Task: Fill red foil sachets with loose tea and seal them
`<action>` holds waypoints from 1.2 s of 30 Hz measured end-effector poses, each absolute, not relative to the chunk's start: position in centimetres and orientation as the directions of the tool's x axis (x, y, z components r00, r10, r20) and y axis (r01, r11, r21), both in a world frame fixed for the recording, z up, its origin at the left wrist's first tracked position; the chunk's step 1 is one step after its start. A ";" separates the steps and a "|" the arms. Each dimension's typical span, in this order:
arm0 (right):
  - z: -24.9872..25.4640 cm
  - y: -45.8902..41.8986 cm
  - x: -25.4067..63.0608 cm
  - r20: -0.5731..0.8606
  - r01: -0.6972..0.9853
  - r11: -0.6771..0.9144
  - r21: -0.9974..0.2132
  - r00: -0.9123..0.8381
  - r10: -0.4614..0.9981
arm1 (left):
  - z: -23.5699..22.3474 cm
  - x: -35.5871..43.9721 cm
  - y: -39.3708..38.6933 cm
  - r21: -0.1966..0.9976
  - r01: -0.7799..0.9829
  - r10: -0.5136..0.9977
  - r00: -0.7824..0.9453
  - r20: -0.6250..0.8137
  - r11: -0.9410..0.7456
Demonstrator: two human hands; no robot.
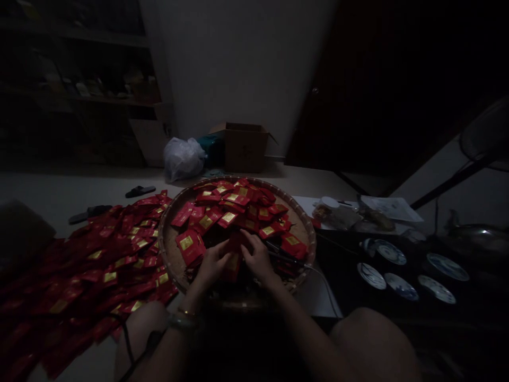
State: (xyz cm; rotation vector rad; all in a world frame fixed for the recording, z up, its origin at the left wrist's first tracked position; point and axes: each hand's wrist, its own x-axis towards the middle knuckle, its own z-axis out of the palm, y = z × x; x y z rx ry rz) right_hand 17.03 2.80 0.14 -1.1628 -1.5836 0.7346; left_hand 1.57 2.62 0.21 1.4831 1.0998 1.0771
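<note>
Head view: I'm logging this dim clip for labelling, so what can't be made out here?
- Red packet between left hand and right hand: the fingers cover most of it.
- Gold labels on the packets in the woven tray: print too small.
- Shelf contents: lost in darkness.
- Floor pile of packets: cut off by the left edge.

Head camera looks forward and down, close over the woven tray.

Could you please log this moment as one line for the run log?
left hand: holds red packet | right hand: same packet | over woven tray | loose packets left
</note>
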 end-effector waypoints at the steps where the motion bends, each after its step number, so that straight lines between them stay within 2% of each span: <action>1: 0.2 2.7 17.1 0.430 0.430 0.409 -0.804 -0.054 0.901 | 0.1 1.5 2.7 0.987 0.098 0.975 0.197 0.106 -0.128; 5: -0.1 2.5 17.2 0.653 0.634 0.562 -0.532 -0.116 0.749 | 0.0 1.5 2.7 0.995 0.031 0.975 0.205 0.088 -0.096; 8: 0.0 2.5 17.3 0.688 0.684 0.592 -0.426 -0.181 0.703 | 0.3 1.6 2.5 0.988 0.113 0.975 0.206 0.083 -0.108; 12: 1.1 2.8 18.0 0.649 0.711 0.592 -0.379 -0.252 0.718 | 0.9 1.7 2.1 0.964 0.224 0.974 0.205 0.098 -0.144; 15: 2.0 2.8 18.5 0.624 0.636 0.676 -0.373 -0.367 0.690 | 1.3 1.7 2.1 0.979 0.198 0.985 0.172 0.021 -0.056; 19: 2.5 2.1 18.8 0.585 0.513 0.744 -0.428 -0.470 0.661 | 1.6 1.6 2.4 0.989 0.144 0.987 0.150 -0.049 0.027; 23: 2.4 1.6 19.0 0.550 0.584 0.721 -0.374 -0.486 0.679 | 2.0 1.5 2.2 0.990 0.135 0.987 0.143 -0.072 0.052; 26: 2.3 1.3 19.0 0.484 0.632 0.706 -0.320 -0.531 0.695 | 2.3 1.5 2.0 0.987 0.159 0.987 0.154 -0.036 0.011; 28: 2.3 0.9 19.0 0.421 0.642 0.679 -0.356 -0.539 0.730 | 2.4 1.4 1.9 0.974 0.217 0.986 0.161 0.030 -0.065; 31: 2.4 0.4 18.7 0.295 0.665 0.563 -0.491 -0.480 0.826 | 2.1 1.7 1.5 0.925 0.319 0.976 0.132 0.172 -0.206; 36: 1.9 0.5 18.1 -0.040 0.598 0.291 -0.747 -0.478 0.877 | 1.3 2.6 0.9 0.874 0.341 0.938 0.157 0.310 -0.346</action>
